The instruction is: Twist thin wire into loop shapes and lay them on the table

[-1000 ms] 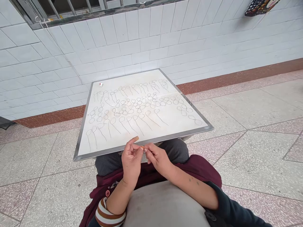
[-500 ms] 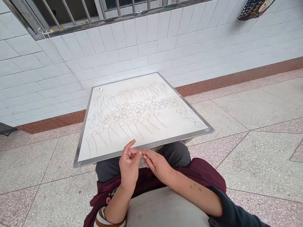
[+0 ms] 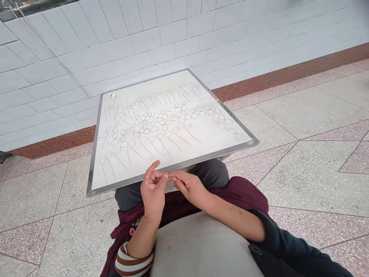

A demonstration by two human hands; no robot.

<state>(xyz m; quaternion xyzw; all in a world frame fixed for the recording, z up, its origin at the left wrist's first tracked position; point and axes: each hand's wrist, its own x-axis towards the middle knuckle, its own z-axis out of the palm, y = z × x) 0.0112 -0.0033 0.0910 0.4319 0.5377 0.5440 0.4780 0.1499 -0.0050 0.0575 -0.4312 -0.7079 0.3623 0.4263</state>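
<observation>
And the view has swung since half a second ago: the window's metal bars have slipped out at the top, leaving a strip of the dark metal window ledge point(image 3: 37, 8), while the joined pair of hands sits a touch higher and further left. Here they are, over the lap just outside the near edge of the white square bench with a grey metal rim point(image 3: 248, 144)! The bare left hand point(image 3: 152, 192) has thumb and finger pinched narrow, another finger lifted over that edge; the bare right hand point(image 3: 191, 188) brings its own narrow pinch in, fingertips meeting fingertips. Is anything caught between them? Too small to tell. Now the bench: thin dark single-loop strands with long tails point(image 3: 195, 135) run in a row from the near left corner past the middle of the near edge, with another row towards the far edge. Between the rows, thin dark double-loop strands point(image 3: 236, 134) crowd across the middle, a few lying apart by the right edge. And near the far left corner, a small white-and-red object point(image 3: 113, 96).
</observation>
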